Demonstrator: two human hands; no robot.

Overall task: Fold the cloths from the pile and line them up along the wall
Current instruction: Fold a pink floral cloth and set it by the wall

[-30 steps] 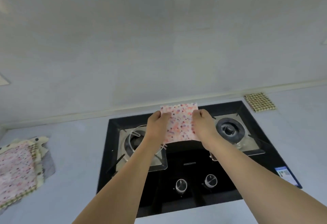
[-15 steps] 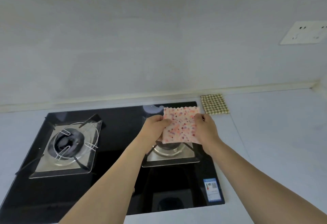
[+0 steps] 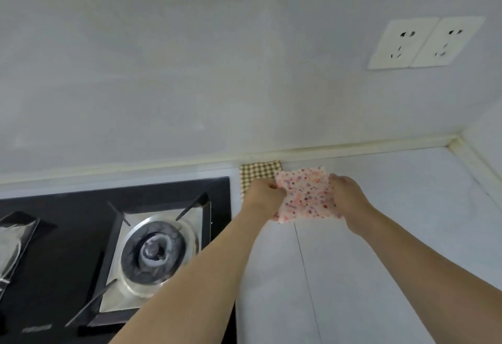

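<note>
Pink-spotted and folded into a square, the small fabric cloth (image 3: pixel 307 194) is being pinched at its two side edges, the left hand (image 3: pixel 264 194) curling fingers and thumb onto its left edge and the right hand (image 3: pixel 346 194) gripping its right edge likewise. It is hanging over the pale grey countertop (image 3: pixel 380 235) just beside a folded brown-checked cloth (image 3: pixel 255 171) lying against the white wall (image 3: pixel 190 72), with the black glass gas hob (image 3: pixel 81 235) sitting to the left

Stove (image 3: pixel 108 248) left; folded cloth (image 3: pixel 256 171) against wall (image 3: pixel 190 72).
</note>
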